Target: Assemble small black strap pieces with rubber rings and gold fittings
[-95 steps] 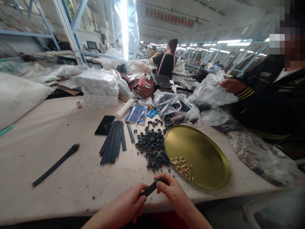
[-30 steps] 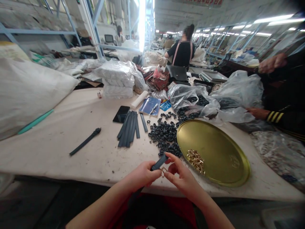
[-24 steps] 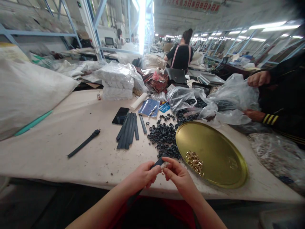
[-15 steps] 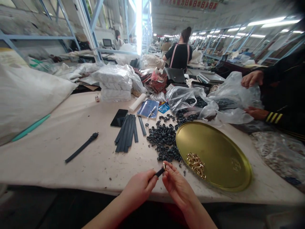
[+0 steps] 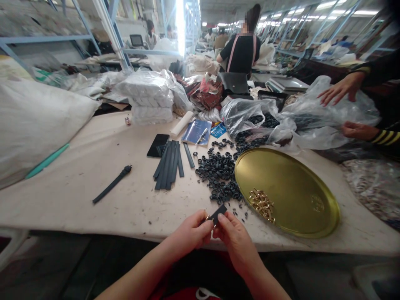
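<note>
At the table's front edge, my left hand pinches a dark strap by a small gold buckle. My right hand grips the same strap from the other side, thumb on top. The strap's squared end sticks up between the hands. How the buckle sits on the strap is partly hidden by fingers. Just beyond the hands lies a heap of small black loops. To their right, a gold oval tray holds a pile of gold buckles.
Flat dark strips lie beside a phone. A finished-looking strap rests at left. Behind are a blue booklet, a white roll and plastic bags. At right, a co-worker's hand is over a clear bag.
The strap has turned so its squared end now points up and away, and the buckle is at my left fingers. The co-worker's upper hand has opened off the bag. The view has shifted slightly.
</note>
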Demonstrator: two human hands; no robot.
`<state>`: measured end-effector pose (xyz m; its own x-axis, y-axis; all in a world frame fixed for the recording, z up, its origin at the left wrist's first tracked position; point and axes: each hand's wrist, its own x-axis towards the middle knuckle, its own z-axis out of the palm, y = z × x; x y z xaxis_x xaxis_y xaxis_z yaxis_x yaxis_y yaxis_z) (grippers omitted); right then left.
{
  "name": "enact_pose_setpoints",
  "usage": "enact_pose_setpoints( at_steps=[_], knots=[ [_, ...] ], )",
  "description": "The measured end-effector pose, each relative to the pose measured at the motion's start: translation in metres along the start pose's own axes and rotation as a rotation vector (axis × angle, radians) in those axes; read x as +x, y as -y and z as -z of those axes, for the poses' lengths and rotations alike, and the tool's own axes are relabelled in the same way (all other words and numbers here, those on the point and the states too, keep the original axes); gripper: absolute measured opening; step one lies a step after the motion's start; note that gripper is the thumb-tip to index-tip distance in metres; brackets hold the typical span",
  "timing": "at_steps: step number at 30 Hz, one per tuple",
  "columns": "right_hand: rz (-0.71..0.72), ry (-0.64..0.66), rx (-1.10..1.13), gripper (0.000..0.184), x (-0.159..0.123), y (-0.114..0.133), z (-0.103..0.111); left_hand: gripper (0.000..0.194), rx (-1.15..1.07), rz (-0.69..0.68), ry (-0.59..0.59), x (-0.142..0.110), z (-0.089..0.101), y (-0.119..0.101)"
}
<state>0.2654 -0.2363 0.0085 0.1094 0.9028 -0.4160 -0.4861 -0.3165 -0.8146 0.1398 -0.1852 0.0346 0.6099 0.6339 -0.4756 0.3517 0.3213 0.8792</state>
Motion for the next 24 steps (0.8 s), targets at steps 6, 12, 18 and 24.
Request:
enact_pose_setpoints(
  at_steps=[6,12,18,24],
  knots=[
    [-0.056,0.062,0.047,0.022,-0.004,0.001,-0.002,0.027,-0.119,0.009,0.039,-0.005,-0.001,0.003],
    [0.022,0.113,-0.097,0.018,-0.011,0.005,-0.006,0.024,-0.196,-0.020,0.028,-0.009,0.004,0.007],
    [-0.091,0.163,0.076,0.016,-0.013,0.009,-0.010,0.029,-0.151,-0.063,0.026,-0.014,0.006,0.007],
    [-0.153,0.139,0.157,0.014,-0.012,0.008,-0.013,0.025,-0.046,-0.051,-0.038,-0.013,0.007,0.009]
  ],
)
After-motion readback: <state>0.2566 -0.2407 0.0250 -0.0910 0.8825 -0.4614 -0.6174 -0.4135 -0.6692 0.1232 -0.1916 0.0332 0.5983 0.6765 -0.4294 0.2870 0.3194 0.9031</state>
